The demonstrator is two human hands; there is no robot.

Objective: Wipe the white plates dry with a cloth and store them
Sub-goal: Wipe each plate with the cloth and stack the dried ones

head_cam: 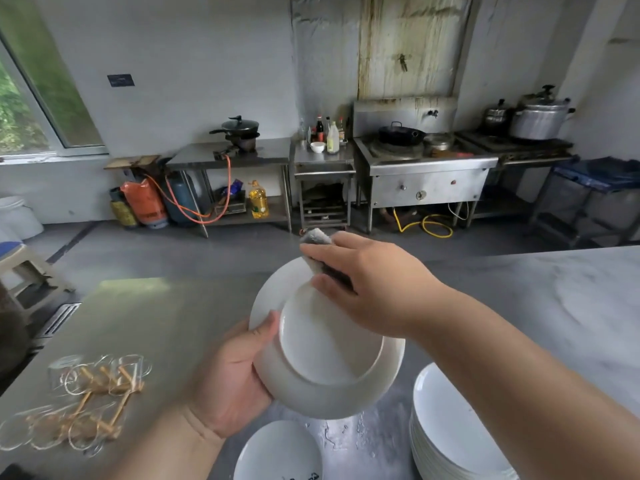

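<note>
- Lowest in view, a single plate (277,452) lies flat on the steel counter (156,323), partly cut off by the bottom edge.
- Just to its right stands a tall stack of plates (450,427). Water droplets (346,434) speckle the counter between the two.
- Above them the left hand (228,375) grips a white plate (325,348) by its left rim. The thumb is hooked over the edge and the fingers are curled behind it, out of sight.
- That white plate is held in the air, clear of the counter and tilted, with its underside and foot ring facing the camera.
- At its upper rim the right hand (374,282) presses a grey cloth (317,239) against the plate, fingers (322,252) curled round the wad.
- Clear glass mugs on wooden racks (86,393) sit on the counter to the left.
- Across the floor, a wok stove (415,157) and steel pots (536,119) line the far wall.
</note>
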